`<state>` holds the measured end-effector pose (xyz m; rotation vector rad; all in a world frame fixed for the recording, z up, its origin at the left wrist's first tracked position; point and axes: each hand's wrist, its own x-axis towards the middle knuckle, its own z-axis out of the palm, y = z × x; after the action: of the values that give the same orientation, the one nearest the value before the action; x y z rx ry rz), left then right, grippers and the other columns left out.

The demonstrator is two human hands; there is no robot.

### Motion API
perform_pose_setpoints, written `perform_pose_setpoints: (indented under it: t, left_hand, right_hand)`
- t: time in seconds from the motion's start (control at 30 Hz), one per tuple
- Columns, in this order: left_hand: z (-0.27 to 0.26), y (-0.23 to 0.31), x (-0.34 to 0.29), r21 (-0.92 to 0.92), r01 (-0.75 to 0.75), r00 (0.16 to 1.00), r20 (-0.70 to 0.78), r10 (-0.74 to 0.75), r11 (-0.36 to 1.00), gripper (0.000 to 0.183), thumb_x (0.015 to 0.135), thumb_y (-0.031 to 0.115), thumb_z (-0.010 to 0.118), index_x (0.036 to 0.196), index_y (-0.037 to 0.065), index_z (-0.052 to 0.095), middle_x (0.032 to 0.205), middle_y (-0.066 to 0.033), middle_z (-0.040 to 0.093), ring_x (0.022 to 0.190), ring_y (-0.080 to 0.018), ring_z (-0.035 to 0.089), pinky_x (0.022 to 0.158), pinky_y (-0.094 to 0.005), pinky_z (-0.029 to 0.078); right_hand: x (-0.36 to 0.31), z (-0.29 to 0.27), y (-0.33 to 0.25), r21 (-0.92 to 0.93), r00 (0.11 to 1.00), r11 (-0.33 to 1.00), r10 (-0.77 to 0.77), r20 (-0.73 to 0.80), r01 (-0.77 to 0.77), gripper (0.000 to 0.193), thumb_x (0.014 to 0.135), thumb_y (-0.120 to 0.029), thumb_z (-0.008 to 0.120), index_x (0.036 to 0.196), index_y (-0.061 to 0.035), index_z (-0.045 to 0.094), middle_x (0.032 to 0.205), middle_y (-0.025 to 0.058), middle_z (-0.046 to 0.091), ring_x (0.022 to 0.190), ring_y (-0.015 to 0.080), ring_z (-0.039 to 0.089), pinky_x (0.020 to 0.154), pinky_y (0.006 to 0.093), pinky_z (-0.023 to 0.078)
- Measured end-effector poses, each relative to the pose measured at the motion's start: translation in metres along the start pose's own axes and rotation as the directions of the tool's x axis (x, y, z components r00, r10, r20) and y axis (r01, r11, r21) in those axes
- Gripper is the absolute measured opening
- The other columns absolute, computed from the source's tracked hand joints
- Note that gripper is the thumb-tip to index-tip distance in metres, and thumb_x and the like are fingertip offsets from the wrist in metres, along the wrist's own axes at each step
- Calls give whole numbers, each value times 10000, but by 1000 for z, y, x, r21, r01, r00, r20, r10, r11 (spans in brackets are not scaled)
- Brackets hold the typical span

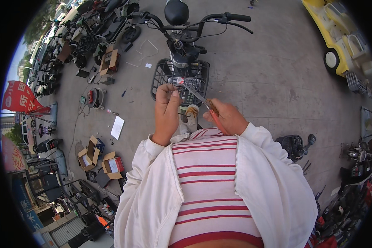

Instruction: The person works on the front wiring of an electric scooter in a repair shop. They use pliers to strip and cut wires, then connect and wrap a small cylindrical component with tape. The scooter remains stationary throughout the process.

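The left hand [166,108] is raised in front of the chest, fingers curled, pinching a small tube-like part [178,81] at the fingertips just above the bike's basket [161,74]. The right hand [228,119] is closed around the red handles of scissors [202,100], whose blades reach up to that part. A small brush-like piece [191,111] sits between the hands.

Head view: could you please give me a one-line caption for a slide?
Left hand pinches a small part while right hand works scissors above a bike basket.
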<state>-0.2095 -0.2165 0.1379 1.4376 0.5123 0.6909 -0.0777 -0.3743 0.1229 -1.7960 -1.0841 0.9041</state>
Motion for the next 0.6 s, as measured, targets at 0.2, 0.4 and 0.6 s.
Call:
perform_pose_setpoints:
  t: [0.2,0.4,0.6]
  left_hand:
    - [5,6,-1,-37,-41,999,-26,40,998,137,991,123,495,1087,32,463,800,12,448,666,-65,385,623,-215,333]
    - [1,2,-3,-115,-44,999,4,45,992,98,984,115,502,1045,40,488,836,-6,472,698,-81,419,660,-228,363]
    - [-1,2,-5,-27,-18,999,33,19,999,91,976,97,509,1020,22,480,833,-25,522,751,-87,482,720,-235,423]
  right_hand:
    - [3,6,13,-63,994,992,-108,9,108,475,944,-462,550,1014,4,493,830,190,604,719,315,599,674,392,488]
    - [4,16,14,818,996,575,-65,54,-7,722,897,-739,223,998,-68,469,740,27,432,640,156,463,687,305,452]
    - [2,16,34,901,994,429,-58,93,-60,772,833,-814,187,897,-87,437,735,10,424,622,105,445,621,260,461]
